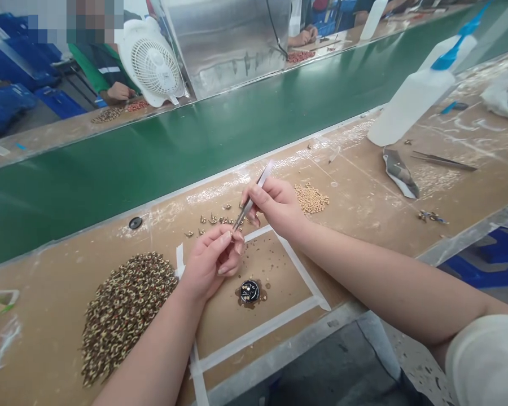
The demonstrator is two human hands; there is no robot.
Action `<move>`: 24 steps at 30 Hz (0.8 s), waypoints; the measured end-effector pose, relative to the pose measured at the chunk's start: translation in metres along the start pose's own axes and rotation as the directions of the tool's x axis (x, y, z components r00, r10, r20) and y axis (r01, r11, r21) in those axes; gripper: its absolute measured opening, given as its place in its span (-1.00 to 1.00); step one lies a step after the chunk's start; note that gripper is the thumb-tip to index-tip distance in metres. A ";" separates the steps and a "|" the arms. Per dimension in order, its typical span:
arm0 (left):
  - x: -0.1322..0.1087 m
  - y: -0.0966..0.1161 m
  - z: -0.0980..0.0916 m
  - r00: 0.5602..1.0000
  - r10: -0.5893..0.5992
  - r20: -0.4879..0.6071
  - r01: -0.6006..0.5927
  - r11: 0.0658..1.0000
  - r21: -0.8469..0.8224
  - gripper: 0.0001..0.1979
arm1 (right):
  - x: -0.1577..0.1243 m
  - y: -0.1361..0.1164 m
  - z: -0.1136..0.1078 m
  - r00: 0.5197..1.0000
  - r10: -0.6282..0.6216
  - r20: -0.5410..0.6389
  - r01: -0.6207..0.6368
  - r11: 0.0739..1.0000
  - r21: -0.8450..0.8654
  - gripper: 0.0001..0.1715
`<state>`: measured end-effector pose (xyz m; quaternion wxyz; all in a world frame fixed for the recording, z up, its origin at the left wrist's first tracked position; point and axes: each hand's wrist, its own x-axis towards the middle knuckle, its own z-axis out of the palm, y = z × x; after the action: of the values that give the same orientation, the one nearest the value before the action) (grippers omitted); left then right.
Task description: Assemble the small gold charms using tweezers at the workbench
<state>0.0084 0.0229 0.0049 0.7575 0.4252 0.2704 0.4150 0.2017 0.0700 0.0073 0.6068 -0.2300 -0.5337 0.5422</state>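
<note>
Right hand (276, 206) grips steel tweezers (242, 217), tips at the curled left hand (209, 262), over a tan workbench (355, 186) beside a green conveyor belt (152, 152).

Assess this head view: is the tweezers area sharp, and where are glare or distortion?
Head view: the tweezers look fairly sharp under soft, even light; the green conveyor belt shows a pale sheen; wide-angle stretching warps the edges; a pixelated patch covers the top left.

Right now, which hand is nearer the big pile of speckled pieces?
Left. The left hand sits just beside the pile. The right hand, holding tweezers, is farther from the pile, beyond the left hand.
</note>
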 end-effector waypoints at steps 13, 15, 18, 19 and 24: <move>-0.004 -0.002 -0.005 0.971 -0.047 0.236 0.049 0.999 -0.003 -0.79 | 0.001 -0.006 0.006 0.975 0.114 0.193 -0.140 0.982 0.130 -0.37; -0.004 -0.002 -0.005 0.971 -0.047 0.234 0.051 0.999 -0.011 -0.77 | 0.001 -0.006 0.006 0.977 0.109 0.185 -0.136 0.981 0.141 -0.38; -0.005 -0.001 -0.004 0.971 -0.055 0.234 0.062 0.998 -0.023 -0.75 | 0.001 -0.005 0.006 0.980 0.101 0.174 -0.125 0.983 0.136 -0.38; -0.005 -0.001 -0.003 0.971 -0.056 0.232 0.064 0.998 -0.028 -0.74 | 0.001 -0.004 0.006 0.981 0.093 0.171 -0.117 0.984 0.134 -0.39; -0.006 -0.001 -0.002 0.976 -0.066 0.208 0.076 0.996 -0.039 -0.72 | 0.000 -0.004 0.005 0.989 0.052 0.139 -0.069 0.990 0.126 -0.40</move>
<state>0.0047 0.0185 0.0030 0.8055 0.4384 0.1958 0.3474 0.1987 0.0669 0.0124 0.5664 -0.1686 -0.5296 0.6086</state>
